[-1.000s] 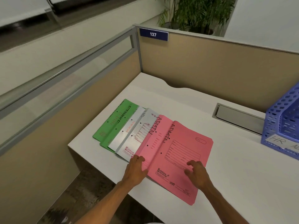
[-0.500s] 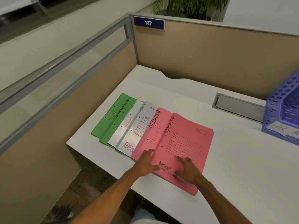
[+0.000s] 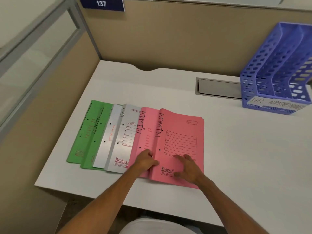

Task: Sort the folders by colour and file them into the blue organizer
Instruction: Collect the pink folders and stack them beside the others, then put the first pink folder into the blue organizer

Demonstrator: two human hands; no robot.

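Note:
Six folders lie fanned and overlapping on the white desk (image 3: 244, 157). Two green folders (image 3: 87, 132) marked FINANCE are leftmost, two white folders (image 3: 125, 132) marked HR sit in the middle, and two pink folders (image 3: 182, 125) marked ADMIN lie on top at the right. My left hand (image 3: 146, 160) pinches the left spine edge of the top pink folder near its lower end. My right hand (image 3: 189, 168) rests flat on that folder's cover, fingers spread. The blue organizer (image 3: 276, 70) stands at the back right with labels HR and ADMIN on its front; its slots look empty.
Beige cubicle partitions (image 3: 177, 39) close off the back and left, with a "137" nameplate (image 3: 102, 4). A grey cable hatch (image 3: 217, 88) is set into the desk beside the organizer. The desk's front edge runs just below the folders.
My view has moved closer and turned right, showing more of the organizer. My left hand has slid right from the lower pink folder onto the top pink folder's spine edge; my right hand stays on the cover.

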